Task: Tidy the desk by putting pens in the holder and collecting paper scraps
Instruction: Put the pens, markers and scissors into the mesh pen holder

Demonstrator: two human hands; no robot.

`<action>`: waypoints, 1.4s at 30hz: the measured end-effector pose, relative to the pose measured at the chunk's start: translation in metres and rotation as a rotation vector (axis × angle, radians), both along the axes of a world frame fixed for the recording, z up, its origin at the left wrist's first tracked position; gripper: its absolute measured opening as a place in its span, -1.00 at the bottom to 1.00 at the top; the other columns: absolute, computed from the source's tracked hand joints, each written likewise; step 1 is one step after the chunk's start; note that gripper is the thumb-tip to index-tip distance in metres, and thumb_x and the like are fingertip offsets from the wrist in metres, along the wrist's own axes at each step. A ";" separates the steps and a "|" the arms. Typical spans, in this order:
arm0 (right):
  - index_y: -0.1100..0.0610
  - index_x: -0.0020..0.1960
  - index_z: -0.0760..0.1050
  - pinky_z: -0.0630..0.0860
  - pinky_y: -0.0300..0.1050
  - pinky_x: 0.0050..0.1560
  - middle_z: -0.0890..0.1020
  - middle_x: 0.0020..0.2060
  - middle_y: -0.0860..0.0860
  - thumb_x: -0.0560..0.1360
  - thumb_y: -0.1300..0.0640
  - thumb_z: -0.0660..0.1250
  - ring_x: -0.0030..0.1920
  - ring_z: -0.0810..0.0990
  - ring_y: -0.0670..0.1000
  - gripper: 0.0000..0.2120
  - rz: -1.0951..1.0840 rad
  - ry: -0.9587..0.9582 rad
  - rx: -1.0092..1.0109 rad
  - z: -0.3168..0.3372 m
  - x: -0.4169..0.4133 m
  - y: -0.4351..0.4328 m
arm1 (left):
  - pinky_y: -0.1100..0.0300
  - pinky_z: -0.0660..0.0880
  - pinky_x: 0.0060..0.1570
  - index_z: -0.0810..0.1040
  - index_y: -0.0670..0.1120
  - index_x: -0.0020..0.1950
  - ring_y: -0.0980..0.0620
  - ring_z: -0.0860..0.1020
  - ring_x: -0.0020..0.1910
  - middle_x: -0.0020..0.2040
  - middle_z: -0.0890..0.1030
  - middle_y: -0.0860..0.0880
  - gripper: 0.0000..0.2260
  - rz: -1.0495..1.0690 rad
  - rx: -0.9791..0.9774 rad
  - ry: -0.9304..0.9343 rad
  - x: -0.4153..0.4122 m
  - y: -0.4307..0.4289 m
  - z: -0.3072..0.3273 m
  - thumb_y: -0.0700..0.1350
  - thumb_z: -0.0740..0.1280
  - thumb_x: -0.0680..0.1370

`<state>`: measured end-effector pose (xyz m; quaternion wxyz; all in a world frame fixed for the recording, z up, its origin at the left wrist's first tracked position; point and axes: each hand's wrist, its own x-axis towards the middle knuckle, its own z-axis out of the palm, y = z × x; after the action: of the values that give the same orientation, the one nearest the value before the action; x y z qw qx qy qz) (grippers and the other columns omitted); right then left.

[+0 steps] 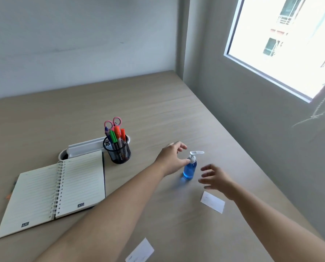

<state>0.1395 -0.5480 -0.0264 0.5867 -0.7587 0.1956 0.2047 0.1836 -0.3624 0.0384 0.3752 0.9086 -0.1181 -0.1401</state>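
Note:
A black mesh pen holder [118, 154] stands mid-desk, filled with several coloured markers [116, 136] and pink-handled scissors [113, 122]. A small blue pump bottle [190, 168] stands to its right. My left hand [172, 159] is beside the bottle on its left, fingers apart and curled toward it, thumb near the bottle's neck. My right hand [215, 178] hovers just right of the bottle, fingers spread, holding nothing. One white paper scrap [212, 202] lies under my right wrist. Another paper scrap [139, 251] lies near the front edge.
An open spiral notebook [53, 191] lies at the left, with a white tray [84, 147] behind it. Something orange [8, 195] pokes out at the notebook's left edge. The wooden desk [139, 103] meets walls at the back and right, where a window [282, 44] is.

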 end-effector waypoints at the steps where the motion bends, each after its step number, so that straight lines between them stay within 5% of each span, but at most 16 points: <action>1: 0.13 0.08 0.42 0.57 -0.11 -0.17 0.48 -0.10 0.06 0.38 0.34 0.45 -0.05 0.53 0.11 -0.65 0.019 -0.032 -0.020 -0.001 0.004 0.004 | 0.14 0.43 0.19 0.51 0.00 0.22 0.01 0.48 0.20 0.21 0.53 -0.02 -0.62 -0.023 0.024 -0.008 0.004 -0.007 0.002 -0.03 0.46 0.43; 6: 0.05 0.10 0.43 0.48 -0.20 -0.18 0.52 0.02 0.05 0.34 0.32 0.47 0.05 0.57 0.11 -0.59 0.070 -0.209 -0.083 -0.016 0.020 0.026 | 0.15 0.43 0.11 0.63 0.02 0.02 0.01 0.52 0.15 0.13 0.60 0.00 -0.82 -0.017 0.080 -0.059 0.015 -0.024 -0.004 -0.03 0.45 0.43; 13: 0.04 0.13 0.51 0.52 -0.14 -0.03 0.60 -0.07 -0.03 0.31 0.30 0.49 -0.03 0.62 0.01 -0.57 0.122 -0.301 -0.156 -0.018 0.048 0.050 | 0.18 0.54 -0.01 0.68 -0.04 -0.13 0.02 0.64 -0.07 -0.17 0.68 -0.02 -0.96 0.083 -0.067 -0.014 0.032 0.000 -0.001 -0.14 0.46 0.43; 21: 0.10 0.22 0.49 0.49 -0.21 -0.08 0.59 -0.03 -0.02 0.36 0.26 0.46 -0.01 0.59 -0.02 -0.55 0.262 -0.361 -0.151 0.002 0.130 0.123 | 0.58 0.33 -0.40 0.68 -0.12 -0.11 0.24 0.50 -0.36 -0.26 0.63 -0.01 -0.95 0.228 -0.041 -0.091 0.091 0.069 0.021 -0.19 0.47 0.44; 27: 0.09 0.23 0.48 0.49 -0.15 -0.06 0.58 -0.01 -0.01 0.37 0.24 0.44 0.01 0.56 0.00 -0.56 0.310 -0.344 -0.193 -0.003 0.159 0.155 | 0.27 0.43 -0.18 0.68 -0.13 -0.08 0.05 0.56 -0.20 -0.18 0.67 -0.06 -0.93 0.307 -0.022 -0.083 0.111 0.096 0.012 -0.19 0.47 0.45; 33: 0.08 0.23 0.48 0.54 -0.05 0.08 0.61 0.12 0.07 0.37 0.23 0.45 0.13 0.58 0.06 -0.56 0.325 -0.313 -0.226 -0.012 0.163 0.158 | 0.32 0.43 -0.23 0.67 -0.11 0.00 0.06 0.57 -0.16 -0.07 0.70 -0.08 -0.88 0.353 -0.003 -0.093 0.108 0.095 -0.002 -0.17 0.45 0.47; 38: 0.08 0.31 0.42 0.56 0.00 0.13 0.56 0.19 0.08 0.37 0.19 0.48 0.18 0.55 0.07 -0.46 0.335 -0.281 -0.281 -0.006 0.154 0.146 | 0.20 0.52 0.11 0.51 -0.11 0.28 -0.01 0.59 0.09 0.16 0.61 -0.09 -0.60 0.320 0.040 -0.130 0.098 0.098 0.006 -0.19 0.46 0.46; 42: 0.13 0.25 0.47 0.52 -0.10 0.14 0.56 0.19 0.11 0.40 0.24 0.45 0.12 0.57 0.06 -0.56 0.363 -0.307 -0.340 0.005 0.132 0.126 | 0.14 0.51 0.12 0.52 -0.09 0.20 0.00 0.54 0.10 0.12 0.57 -0.05 -0.66 0.308 0.132 -0.320 0.069 0.101 0.011 -0.15 0.45 0.45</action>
<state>0.2712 -0.4219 -0.0213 0.4277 -0.8908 -0.0027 0.1533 0.2528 -0.2610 0.0496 0.3083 0.9492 -0.0263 0.0571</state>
